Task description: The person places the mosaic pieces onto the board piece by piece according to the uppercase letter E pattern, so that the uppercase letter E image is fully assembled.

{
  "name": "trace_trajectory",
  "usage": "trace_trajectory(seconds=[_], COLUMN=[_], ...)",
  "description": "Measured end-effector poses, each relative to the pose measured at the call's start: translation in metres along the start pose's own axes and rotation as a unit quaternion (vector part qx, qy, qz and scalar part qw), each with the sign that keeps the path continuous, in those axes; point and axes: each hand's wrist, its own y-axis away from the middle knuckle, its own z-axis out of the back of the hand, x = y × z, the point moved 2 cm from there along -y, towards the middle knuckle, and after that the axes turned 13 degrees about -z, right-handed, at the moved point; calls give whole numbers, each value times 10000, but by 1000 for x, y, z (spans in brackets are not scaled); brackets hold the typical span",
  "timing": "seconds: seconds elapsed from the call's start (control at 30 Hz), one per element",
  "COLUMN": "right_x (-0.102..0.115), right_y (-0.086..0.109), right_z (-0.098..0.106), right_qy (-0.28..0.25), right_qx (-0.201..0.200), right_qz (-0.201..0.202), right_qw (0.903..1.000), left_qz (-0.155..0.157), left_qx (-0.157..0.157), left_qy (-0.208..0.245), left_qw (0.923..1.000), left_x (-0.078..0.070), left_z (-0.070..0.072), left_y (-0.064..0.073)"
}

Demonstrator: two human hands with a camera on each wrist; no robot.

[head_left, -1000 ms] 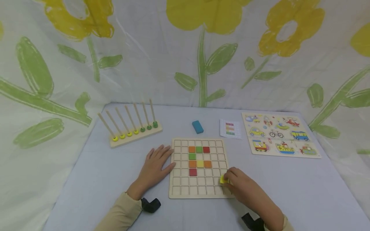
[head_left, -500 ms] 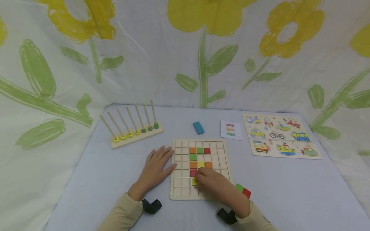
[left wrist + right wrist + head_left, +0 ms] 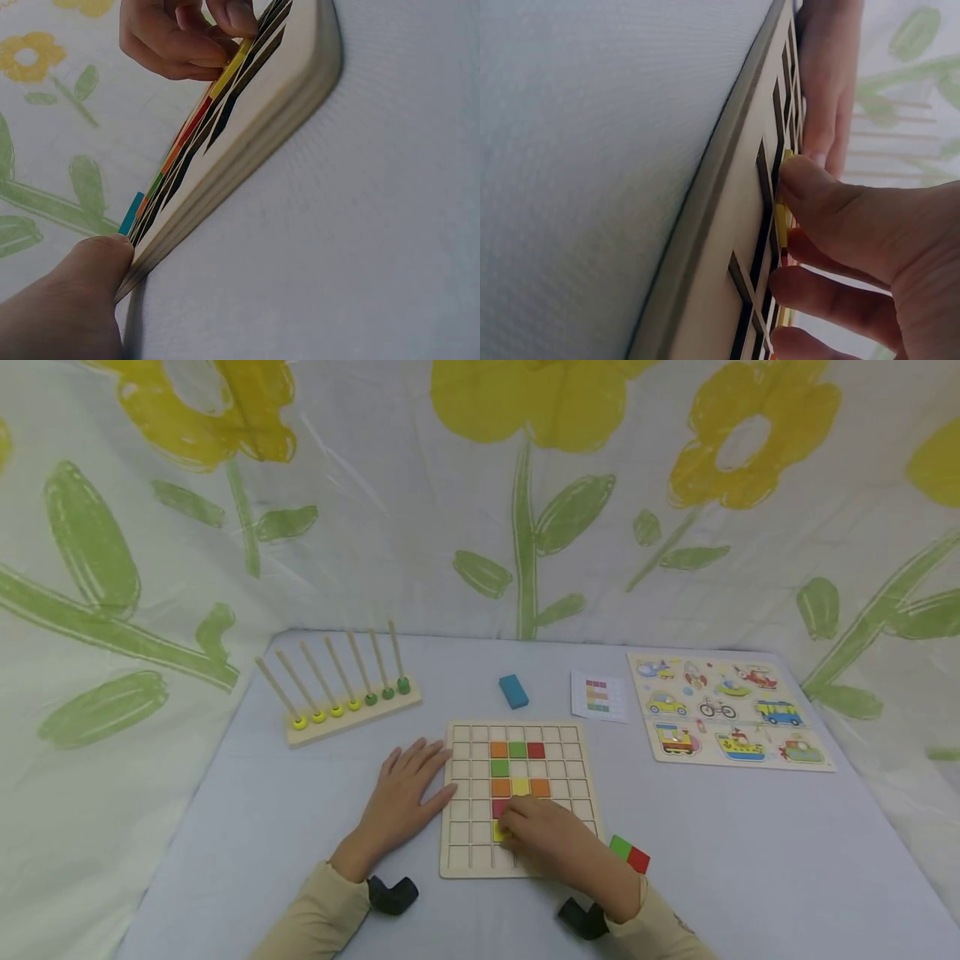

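My right hand (image 3: pixel 551 839) pinches a yellow square tile (image 3: pixel 497 832) between thumb and fingers at the grid cell just below a red tile (image 3: pixel 498 808). In the right wrist view the thumb lies against the yellow tile's edge; whether it sits fully down in the cell cannot be told. Spread fingers of my left hand (image 3: pixel 401 793) rest at the left edge of the wooden grid board (image 3: pixel 459 857). Orange, green, red and yellow tiles fill several cells higher up, including a green tile (image 3: pixel 500 768). My right hand covers some of the lower middle cells.
A green tile (image 3: pixel 620 847) and another red tile (image 3: pixel 638 860) lie beside my right forearm. Behind the board are a blue block (image 3: pixel 513 691) and a pattern card (image 3: pixel 597 696). A peg stand with beads (image 3: pixel 354 714) stands back left, a vehicle puzzle (image 3: pixel 727 710) back right.
My right hand has carried the yellow tile from the board's right edge leftward to the cell below the red tile, uncovering the loose green and red tiles. The left hand has stayed put.
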Motion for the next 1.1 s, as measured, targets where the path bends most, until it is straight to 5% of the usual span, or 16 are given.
trace_trajectory(seconds=[0.67, 0.87, 1.1], right_x=[-10, -45, -74], right_y=[7, 45, 91], right_z=[12, 37, 45], right_qy=[82, 53, 170], right_qx=[215, 35, 866], right_qz=[-377, -1242, -2648], right_qw=[9990, 9922, 9602], left_qz=[-59, -88, -119], left_qx=[-87, -150, -159], left_qy=[-6, -40, -69], left_qw=[9999, 9998, 9998], left_x=[-2, -3, 0], left_z=[2, 2, 0], left_y=[0, 0, 0])
